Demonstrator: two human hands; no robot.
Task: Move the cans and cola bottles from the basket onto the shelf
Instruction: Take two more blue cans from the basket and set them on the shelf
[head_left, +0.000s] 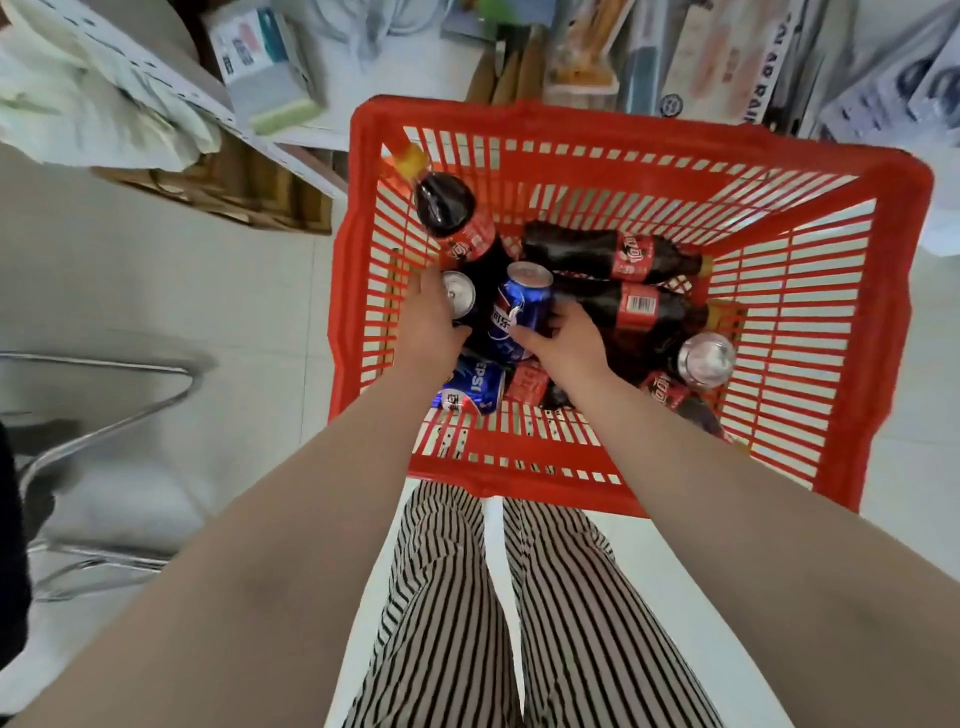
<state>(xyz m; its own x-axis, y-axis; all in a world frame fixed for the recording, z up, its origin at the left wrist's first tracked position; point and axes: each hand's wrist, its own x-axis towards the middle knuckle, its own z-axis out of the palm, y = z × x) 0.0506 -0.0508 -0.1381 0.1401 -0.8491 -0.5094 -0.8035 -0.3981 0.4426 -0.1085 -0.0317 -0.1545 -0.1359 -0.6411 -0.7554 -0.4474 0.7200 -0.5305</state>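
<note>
A red slatted basket (810, 332) stands on the floor in front of me with cans and cola bottles inside. My right hand (563, 345) is wrapped around an upright blue Pepsi can (519, 312) near the basket's middle. My left hand (428, 322) closes over a can with a silver top (460, 293) at the left wall. A cola bottle with a yellow cap (447, 208) leans in the far left corner. Two cola bottles (613, 254) lie across the bottom. Another blue can (470, 389) lies on its side below my hands.
A silver-topped can (706, 358) stands at the right, with another cola bottle (675, 397) beside it. White shelving with packaged goods (701, 67) runs along the top. A chrome chair frame (119, 415) stands at the left. My striped trousers (519, 623) are below the basket.
</note>
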